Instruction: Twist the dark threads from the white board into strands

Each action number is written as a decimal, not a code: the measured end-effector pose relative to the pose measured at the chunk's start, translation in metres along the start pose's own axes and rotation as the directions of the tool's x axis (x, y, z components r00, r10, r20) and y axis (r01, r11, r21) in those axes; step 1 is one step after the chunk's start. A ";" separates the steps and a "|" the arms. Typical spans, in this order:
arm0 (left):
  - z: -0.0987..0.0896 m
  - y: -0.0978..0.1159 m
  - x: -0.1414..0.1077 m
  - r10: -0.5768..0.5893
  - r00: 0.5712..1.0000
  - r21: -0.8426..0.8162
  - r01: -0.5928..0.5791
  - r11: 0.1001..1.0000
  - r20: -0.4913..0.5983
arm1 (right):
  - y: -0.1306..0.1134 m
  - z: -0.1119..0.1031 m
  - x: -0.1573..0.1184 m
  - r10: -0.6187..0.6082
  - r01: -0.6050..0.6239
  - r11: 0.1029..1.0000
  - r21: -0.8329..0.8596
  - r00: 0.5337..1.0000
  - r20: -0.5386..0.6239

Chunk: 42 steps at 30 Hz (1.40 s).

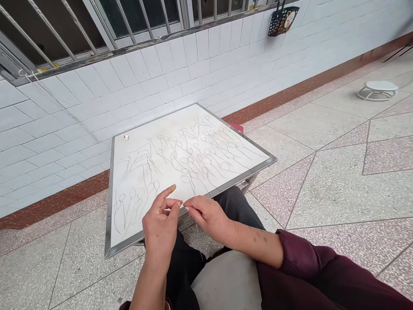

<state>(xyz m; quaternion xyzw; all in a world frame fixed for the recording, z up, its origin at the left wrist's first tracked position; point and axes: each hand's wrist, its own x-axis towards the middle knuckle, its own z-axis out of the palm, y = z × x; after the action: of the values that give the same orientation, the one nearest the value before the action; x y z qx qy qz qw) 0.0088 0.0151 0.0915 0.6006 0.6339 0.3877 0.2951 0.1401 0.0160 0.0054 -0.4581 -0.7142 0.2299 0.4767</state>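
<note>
A white board with a metal rim rests tilted over my knees. Many thin looped threads lie spread across its surface. My left hand and my right hand meet at the board's near edge, fingertips pinched together on a fine thread that hangs down from my right hand. My left forefinger sticks out over the board.
A white tiled wall with a barred window stands behind the board. A small white object sits near the board's far left corner. A black basket hangs on the bars. A low white stool stands on the terrazzo floor at right.
</note>
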 end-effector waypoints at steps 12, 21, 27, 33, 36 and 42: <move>0.002 -0.002 -0.001 0.024 1.000 -0.058 -0.024 0.998 0.003 | 0.004 0.004 -0.005 -0.081 0.075 0.977 -0.200 0.996 -0.026; -0.005 -0.006 0.003 0.041 0.999 -0.085 -0.038 0.996 0.033 | 0.001 0.000 -0.004 -0.139 0.126 0.951 -0.282 0.990 -0.028; -0.009 -0.005 -0.002 0.021 0.998 -0.034 -0.019 0.999 0.066 | -0.002 0.004 -0.006 -0.079 0.075 0.977 -0.198 0.997 -0.015; -0.011 -0.003 -0.007 0.020 1.000 -0.041 -0.019 0.999 0.016 | -0.003 0.006 -0.010 -0.129 0.125 0.973 -0.193 0.992 -0.007; -0.012 -0.002 -0.008 0.010 1.000 -0.041 -0.009 0.999 0.025 | -0.006 0.005 -0.011 -0.179 0.172 0.953 -0.250 0.984 -0.008; -0.014 -0.001 -0.009 -0.008 1.000 -0.051 0.008 0.999 0.010 | -0.011 0.005 -0.012 -0.209 0.199 0.937 -0.287 0.978 -0.007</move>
<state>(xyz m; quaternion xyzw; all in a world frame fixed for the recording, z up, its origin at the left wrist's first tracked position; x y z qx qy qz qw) -0.0022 0.0046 0.0973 0.5922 0.6248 0.3997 0.3148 0.1319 0.0005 0.0061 -0.4497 -0.7744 0.0655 0.4403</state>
